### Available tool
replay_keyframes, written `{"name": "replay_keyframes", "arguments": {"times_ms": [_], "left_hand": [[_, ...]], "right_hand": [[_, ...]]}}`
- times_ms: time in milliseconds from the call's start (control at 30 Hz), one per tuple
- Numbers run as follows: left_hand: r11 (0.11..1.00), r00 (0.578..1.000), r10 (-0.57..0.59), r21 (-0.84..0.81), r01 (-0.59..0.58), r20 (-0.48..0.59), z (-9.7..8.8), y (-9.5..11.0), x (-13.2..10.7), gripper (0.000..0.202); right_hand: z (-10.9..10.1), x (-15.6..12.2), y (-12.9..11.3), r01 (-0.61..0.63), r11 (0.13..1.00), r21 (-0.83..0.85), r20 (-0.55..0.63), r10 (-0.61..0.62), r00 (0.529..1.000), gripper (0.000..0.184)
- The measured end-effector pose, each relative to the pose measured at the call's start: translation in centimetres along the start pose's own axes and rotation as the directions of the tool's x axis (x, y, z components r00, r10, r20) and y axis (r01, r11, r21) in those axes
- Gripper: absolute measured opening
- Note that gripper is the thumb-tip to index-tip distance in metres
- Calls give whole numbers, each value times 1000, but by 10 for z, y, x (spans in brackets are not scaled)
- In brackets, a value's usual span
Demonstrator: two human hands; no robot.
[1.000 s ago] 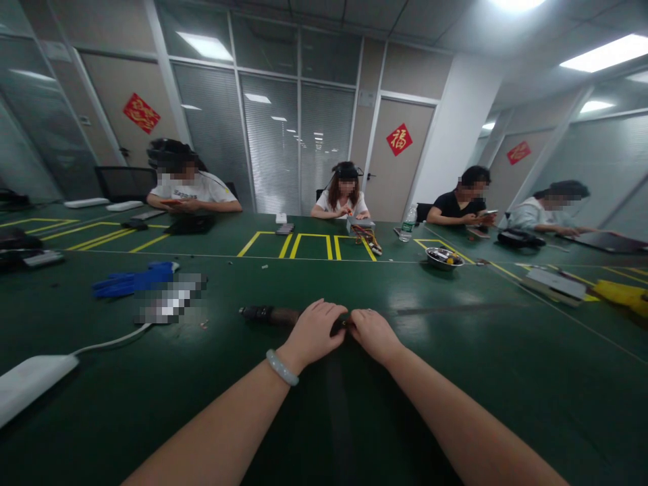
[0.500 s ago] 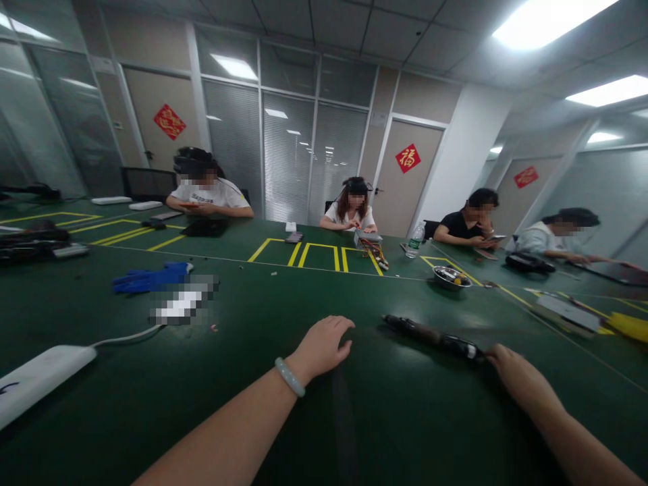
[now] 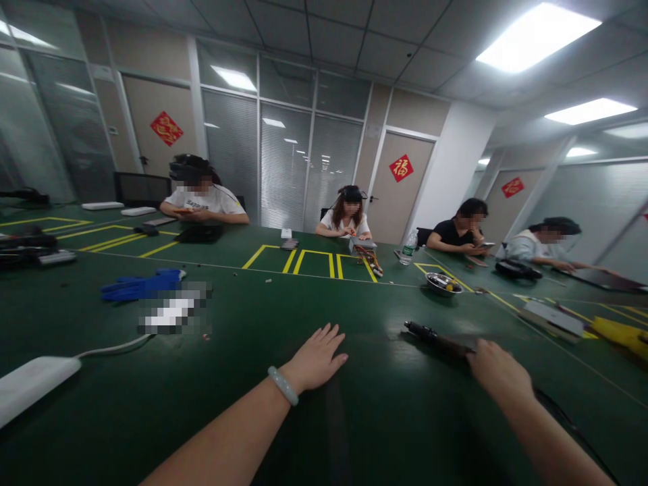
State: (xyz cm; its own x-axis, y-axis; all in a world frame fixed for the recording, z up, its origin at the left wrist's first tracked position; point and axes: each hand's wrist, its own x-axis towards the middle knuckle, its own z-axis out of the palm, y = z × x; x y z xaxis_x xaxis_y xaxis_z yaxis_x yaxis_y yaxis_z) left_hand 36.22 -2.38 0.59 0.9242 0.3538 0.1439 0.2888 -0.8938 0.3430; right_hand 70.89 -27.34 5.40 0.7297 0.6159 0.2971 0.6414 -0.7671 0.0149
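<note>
My left hand point(image 3: 316, 359) lies on the green table top point(image 3: 253, 398) with its fingers spread, and nothing is in it. A pale bracelet point(image 3: 283, 386) circles that wrist. On the right, my right hand point(image 3: 499, 371) is closed round the rear part of a black electric screwdriver point(image 3: 435, 339). The screwdriver's tip points away to the far left, and the hand hides its rear end. A dark cord point(image 3: 572, 425) trails beside the right forearm.
Blue gloves point(image 3: 144, 285) and a white power strip point(image 3: 38, 388) are on the left. A metal bowl point(image 3: 444, 286) of small parts, a water bottle point(image 3: 408, 248) and a metal box with wires point(image 3: 362, 246) stand farther off. Several people sit across the table.
My right hand has moved forward along the screwdriver from its rear end and closed round its body. The screwdriver has shifted slightly right. My left hand's fingers have flattened and spread.
</note>
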Motion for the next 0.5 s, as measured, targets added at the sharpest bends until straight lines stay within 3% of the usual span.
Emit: {"name": "replay_keyframes", "arguments": {"times_ms": [67,133,200,267,333,367,500], "left_hand": [[1000,1000,4,5,-4,-4,1,0,0,60],[1000,1000,8,22,-7,-12,3,1,1,59],[998,999,30,54,-28,-37,5,1,1,56],[993,996,74,95,-69,-54,8,1,1,52],[986,994,103,136,-99,-27,9,2,1,54],[984,995,96,152,-96,5,9,3,1,56],[984,994,44,166,-61,100,7,4,1,60]], "right_hand": [[-23,-15,-69,193,972,135,-3,-195,981,30],[-40,-34,-137,388,871,301,-41,-395,918,39],[-48,-54,-194,552,729,406,-112,-559,821,42],[-45,-73,-235,679,572,461,-165,-696,699,43],[-35,-87,-259,729,452,514,-168,-780,603,45],[-29,-91,-265,727,418,545,-154,-802,577,46],[-16,-92,-264,657,355,665,-105,-827,553,46]]}}
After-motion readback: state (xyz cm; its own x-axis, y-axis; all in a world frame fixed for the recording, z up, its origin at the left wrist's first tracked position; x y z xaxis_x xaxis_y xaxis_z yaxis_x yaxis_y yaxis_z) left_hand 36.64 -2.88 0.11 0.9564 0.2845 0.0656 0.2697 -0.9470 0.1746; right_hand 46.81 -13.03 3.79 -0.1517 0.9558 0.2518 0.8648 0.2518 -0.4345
